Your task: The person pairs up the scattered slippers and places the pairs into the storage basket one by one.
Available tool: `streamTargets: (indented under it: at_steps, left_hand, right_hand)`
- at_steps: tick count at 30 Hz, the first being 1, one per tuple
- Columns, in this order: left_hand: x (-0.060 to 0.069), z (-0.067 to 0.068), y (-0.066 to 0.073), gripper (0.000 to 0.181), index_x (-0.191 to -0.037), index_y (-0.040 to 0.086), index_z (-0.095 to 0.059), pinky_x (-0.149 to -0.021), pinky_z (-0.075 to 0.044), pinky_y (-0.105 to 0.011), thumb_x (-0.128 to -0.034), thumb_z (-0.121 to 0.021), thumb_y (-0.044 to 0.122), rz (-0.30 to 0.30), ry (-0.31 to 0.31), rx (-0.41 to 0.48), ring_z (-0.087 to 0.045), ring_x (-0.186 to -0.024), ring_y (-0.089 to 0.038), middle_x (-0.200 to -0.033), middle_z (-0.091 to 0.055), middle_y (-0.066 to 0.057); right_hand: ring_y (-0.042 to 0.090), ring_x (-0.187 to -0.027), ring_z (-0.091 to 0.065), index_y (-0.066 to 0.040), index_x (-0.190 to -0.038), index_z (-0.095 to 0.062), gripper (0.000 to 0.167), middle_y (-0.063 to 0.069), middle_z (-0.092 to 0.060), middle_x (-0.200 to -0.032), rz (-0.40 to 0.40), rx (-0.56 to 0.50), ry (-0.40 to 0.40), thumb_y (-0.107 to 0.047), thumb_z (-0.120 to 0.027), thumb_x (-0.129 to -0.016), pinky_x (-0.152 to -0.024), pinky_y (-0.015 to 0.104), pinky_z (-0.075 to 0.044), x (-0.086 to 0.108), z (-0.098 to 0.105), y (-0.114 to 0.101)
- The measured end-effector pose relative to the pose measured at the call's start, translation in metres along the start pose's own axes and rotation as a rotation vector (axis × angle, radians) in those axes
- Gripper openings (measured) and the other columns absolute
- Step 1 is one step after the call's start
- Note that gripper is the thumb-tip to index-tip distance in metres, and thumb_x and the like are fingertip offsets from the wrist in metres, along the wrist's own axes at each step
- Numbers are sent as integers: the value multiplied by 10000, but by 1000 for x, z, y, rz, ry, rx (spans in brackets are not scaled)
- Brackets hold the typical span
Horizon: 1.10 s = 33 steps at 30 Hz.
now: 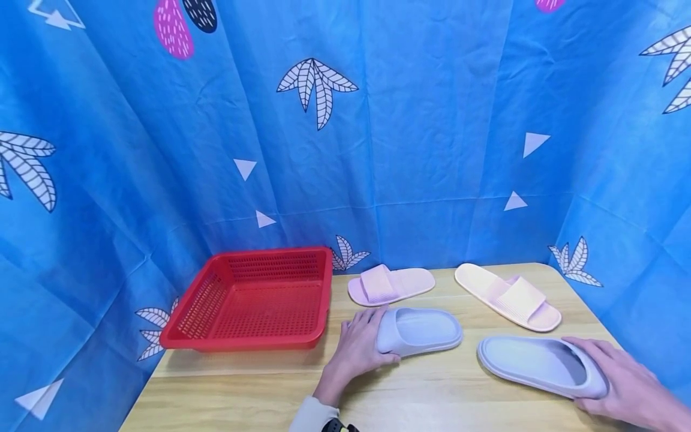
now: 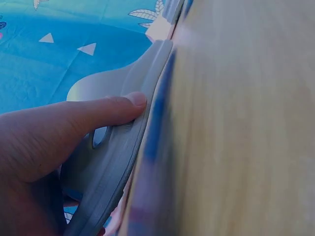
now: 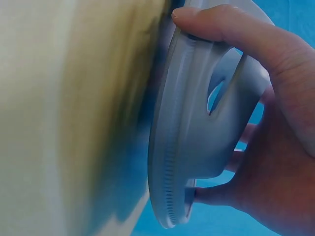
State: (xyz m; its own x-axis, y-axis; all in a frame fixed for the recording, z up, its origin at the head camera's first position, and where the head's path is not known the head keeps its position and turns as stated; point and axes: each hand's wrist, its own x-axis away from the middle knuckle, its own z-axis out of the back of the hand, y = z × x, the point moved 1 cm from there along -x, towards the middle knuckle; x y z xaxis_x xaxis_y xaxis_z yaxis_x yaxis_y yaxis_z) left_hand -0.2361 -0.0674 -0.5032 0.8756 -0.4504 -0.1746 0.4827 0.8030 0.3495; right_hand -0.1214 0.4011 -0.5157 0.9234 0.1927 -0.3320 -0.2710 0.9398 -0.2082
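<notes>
My left hand [image 1: 360, 347] grips a light grey slipper [image 1: 429, 328] by its toe end, near the middle of the wooden table. In the left wrist view the thumb lies along the side of that slipper's sole [image 2: 115, 160]. On the right, my right hand [image 1: 628, 381] holds the matching grey slipper [image 1: 531, 357] around its closed toe, with the heel pointing left. The right wrist view shows the thumb on this slipper's [image 3: 184, 128] sole edge and the other fingers around the far side. Both grey slippers are low over the table; contact with it is unclear.
A red perforated basket [image 1: 264, 343] stands at the table's left. Behind the grey slippers lie two pink slippers, one pink slipper [image 1: 412, 281] near the middle and another pink slipper [image 1: 520, 298] at the right. A blue patterned curtain [image 1: 432, 132] surrounds the wooden table [image 1: 426, 396].
</notes>
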Motion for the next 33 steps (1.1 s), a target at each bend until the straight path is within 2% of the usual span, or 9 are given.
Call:
streamTargets:
  at_steps: [6,11,14,21,26,30,33]
  left_hand:
    - [-3,10,7,1078,-1537,185,-424,-927,-429,-492,-667,-917,588,-64,76,-40,-491,-1302,-256,-1435,-530,-27]
    - [-5,22,14,1054,-1502,222,-468,-928,-425,-474,-628,-947,565,-109,156,-66,-506,-1279,-238,-1390,-550,-14]
    - [-5,31,17,1044,-1496,239,-474,-950,-427,-482,-625,-950,565,-122,181,-86,-491,-1288,-234,-1406,-536,-42]
    - [-5,58,16,1038,-1520,248,-451,-1053,-399,-551,-657,-926,577,-68,226,-103,-437,-1359,-271,-1491,-486,-82]
    - [-5,75,10,1047,-1532,291,-438,-1010,-401,-557,-649,-946,533,-78,291,-102,-422,-1370,-272,-1516,-476,-54]
    - [-5,85,4,1061,-1514,288,-466,-979,-396,-546,-609,-993,456,-93,355,-94,-408,-1378,-277,-1508,-486,-45]
    - [-5,92,-1,1061,-1502,278,-479,-987,-386,-542,-591,-1004,421,-84,380,-93,-396,-1388,-277,-1512,-482,-51]
  right_hand:
    - [420,-927,-577,-184,-1425,-493,1150,175,-551,-1202,-47,3,-20,-487,-1007,-442,-575,519,-421,-7,13,0]
    - [436,-918,-580,-205,-1406,-515,1143,175,-551,-1194,-35,6,34,-479,-1020,-418,-541,521,-414,-12,22,0]
    - [446,-922,-571,-212,-1406,-515,1150,186,-547,-1191,-29,7,56,-477,-1024,-409,-525,527,-421,-16,27,0]
    - [495,-950,-533,-203,-1447,-494,1187,225,-524,-1222,-23,14,97,-453,-1030,-418,-515,593,-410,-31,39,-5]
    - [513,-978,-509,-217,-1455,-502,1199,226,-538,-1251,-24,7,139,-426,-1040,-404,-523,594,-383,-38,50,-11]
    - [536,-949,-513,-180,-1448,-510,1211,242,-550,-1231,2,9,188,-380,-1047,-382,-521,636,-398,-47,60,-15]
    - [557,-942,-505,-162,-1446,-512,1226,264,-547,-1222,22,17,227,-344,-1046,-358,-581,671,-392,-55,66,-18]
